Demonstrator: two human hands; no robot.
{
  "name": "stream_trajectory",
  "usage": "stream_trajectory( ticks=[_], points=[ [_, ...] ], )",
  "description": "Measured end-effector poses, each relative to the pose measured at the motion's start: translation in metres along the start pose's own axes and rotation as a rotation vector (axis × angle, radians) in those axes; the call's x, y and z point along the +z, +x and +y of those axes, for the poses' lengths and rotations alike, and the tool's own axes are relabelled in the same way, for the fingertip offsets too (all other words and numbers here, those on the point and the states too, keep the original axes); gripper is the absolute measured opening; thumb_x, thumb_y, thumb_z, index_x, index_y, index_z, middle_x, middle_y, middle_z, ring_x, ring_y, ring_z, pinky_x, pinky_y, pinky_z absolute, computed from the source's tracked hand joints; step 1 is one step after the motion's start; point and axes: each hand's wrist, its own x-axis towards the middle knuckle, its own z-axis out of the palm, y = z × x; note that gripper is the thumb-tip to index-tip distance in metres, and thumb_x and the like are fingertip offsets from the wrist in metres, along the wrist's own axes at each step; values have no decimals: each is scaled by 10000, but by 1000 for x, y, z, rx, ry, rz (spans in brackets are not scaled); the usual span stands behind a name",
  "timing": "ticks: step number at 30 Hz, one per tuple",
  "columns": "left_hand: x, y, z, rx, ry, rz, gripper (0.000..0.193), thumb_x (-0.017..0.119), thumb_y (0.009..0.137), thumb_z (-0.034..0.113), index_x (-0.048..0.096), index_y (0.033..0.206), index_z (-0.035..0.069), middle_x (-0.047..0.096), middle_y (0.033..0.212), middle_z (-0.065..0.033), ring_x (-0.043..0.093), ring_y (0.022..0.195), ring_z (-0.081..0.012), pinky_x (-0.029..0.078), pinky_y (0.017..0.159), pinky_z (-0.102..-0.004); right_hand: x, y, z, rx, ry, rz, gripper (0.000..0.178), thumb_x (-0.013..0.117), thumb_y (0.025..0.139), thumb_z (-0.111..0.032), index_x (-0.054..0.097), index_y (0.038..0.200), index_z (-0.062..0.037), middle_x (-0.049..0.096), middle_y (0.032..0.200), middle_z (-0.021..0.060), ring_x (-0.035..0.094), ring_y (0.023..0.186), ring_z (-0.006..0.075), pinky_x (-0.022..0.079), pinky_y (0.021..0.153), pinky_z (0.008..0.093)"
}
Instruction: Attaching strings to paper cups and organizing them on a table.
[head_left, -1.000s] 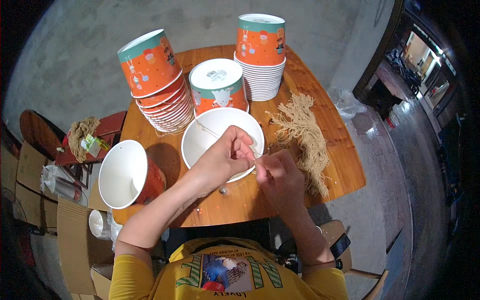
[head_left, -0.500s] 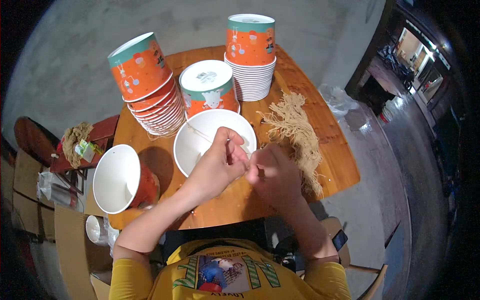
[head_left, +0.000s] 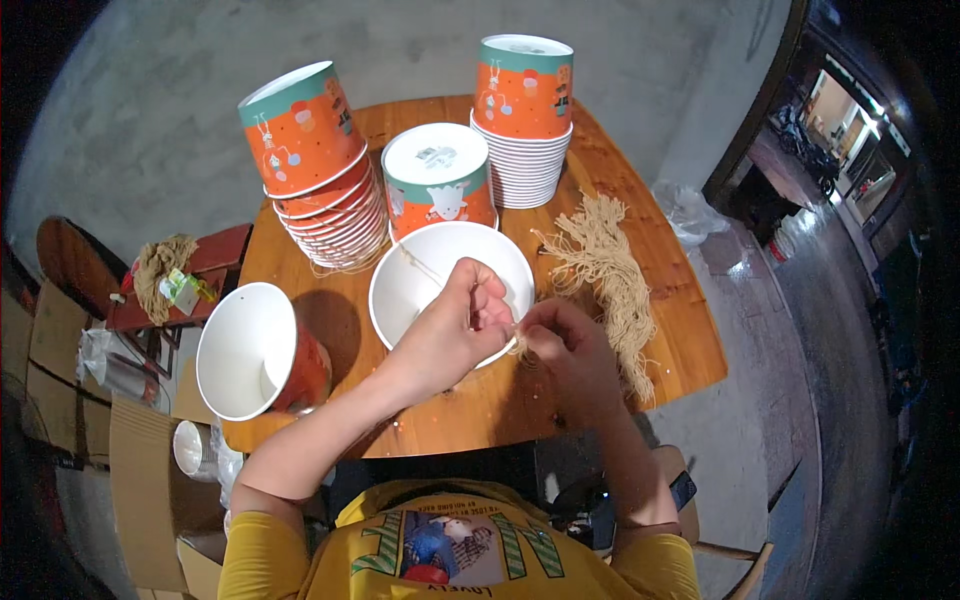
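A white-lined paper bucket (head_left: 388, 300) stands mouth-up in the middle of the wooden table, under my hands. From its rim a thin beige string (head_left: 418, 262) runs down inside toward my left hand (head_left: 452, 335). My left hand is closed over the bucket with thumb and fingers together. Just to its right, my right hand (head_left: 570, 350) pinches with thumb and forefinger. Between the fingertips, at the bucket's near right rim, a bit of the string shows. Farther right lies a loose bundle of beige strings (head_left: 615, 295).
An upside-down bucket (head_left: 437, 155) stands behind, between a left stack (head_left: 300, 130) and a right stack (head_left: 525, 90) of orange-and-green buckets. Another bucket (head_left: 240, 350) tilts near the table's left edge. A red bench (head_left: 215, 255) and cardboard boxes (head_left: 150, 480) are at the left.
The whole view has shifted slightly. My right hand's thumb and forefinger now show in a clearer pinch, with string visible between the two hands. The buckets stay in place.
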Motion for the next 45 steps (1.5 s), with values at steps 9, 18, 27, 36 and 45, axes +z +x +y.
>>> stream_trajectory(
  ticks=[9,18,27,36,45],
  points=[
    [0,-1,2,-12,39,-20,275,579,846,-10,395,1049,16,515,871,-36,511,797,-85,444,744,-222,6,-2,-3,-4,-147,34,142,644,811,-118,605,922,-40,593,763,10,578,744,123,478,679,267],
    [-4,-1,-1,-12,-19,-29,256,570,848,-19,399,1036,15,522,876,-41,519,807,-90,446,750,-220,-10,6,3,355,321,-129,157,584,878,-211,610,904,-58,598,796,-8,525,676,106,422,638,210],
    [-3,0,3,-74,-34,-30,279,595,833,-28,413,1037,24,535,877,-36,527,816,-92,448,764,-217,7,-6,-4,-158,-332,83,159,633,872,-177,587,919,-32,608,843,1,554,770,99,453,706,245],
    [-14,6,-3,-240,-330,-86,318,639,810,-48,446,1037,60,606,949,-53,593,889,-119,471,813,-235,7,4,9,-101,69,84,114,639,853,-92,579,939,-47,587,803,30,540,715,104,455,660,248],
    [-14,6,0,-277,-326,-76,317,640,808,-46,452,1039,61,606,956,-60,591,897,-125,471,823,-248,8,1,6,-375,-312,87,118,629,842,-67,574,945,-49,604,777,52,582,709,115,481,643,264]
  ],
)
